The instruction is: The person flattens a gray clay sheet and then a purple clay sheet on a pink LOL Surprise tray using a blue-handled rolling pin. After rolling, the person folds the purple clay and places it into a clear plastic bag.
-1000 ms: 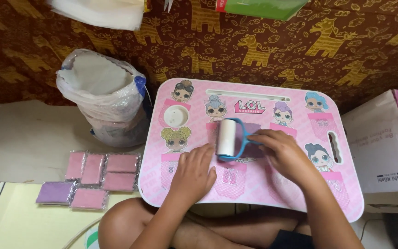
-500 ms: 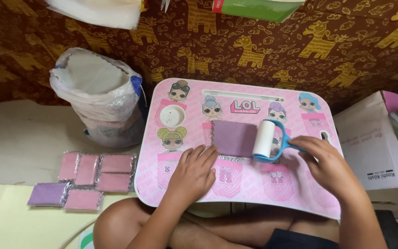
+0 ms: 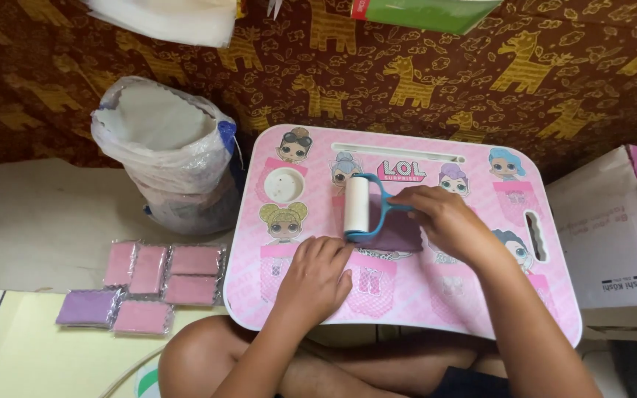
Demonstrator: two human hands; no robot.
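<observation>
right hand: my right hand (image 3: 440, 220) has its fingers wrapped around the blue handle of the roller (image 3: 357, 206), gripping it firmly.
roller: white drum, blue frame, lying on the left edge of the purple sheet (image 3: 396, 232), drum upright across the sheet's short side.
left hand: my left hand (image 3: 317, 276) lies flat, palm down, on the counter (image 3: 407, 295), fingers loosely spread and gripping nothing; the fingertips touch the lower left corner of the purple sheet, just under the roller.
purple sheet: flat near the middle of the counter, partly hidden under my right hand and the roller.
counter: a small pink lap table with cartoon doll pictures, a round cup recess (image 3: 285, 184) at upper left and a slot handle at the right; it sits over my crossed legs.
packets: pink and purple flat packets (image 3: 160, 276) in clear wrap lie in a cluster on the floor to the left, well apart from my hands.
bag: a clear plastic bag (image 3: 164, 151) of pale sheets stands just beside the counter's left rim.
box: a cardboard box (image 3: 613, 243) is at the right.
</observation>
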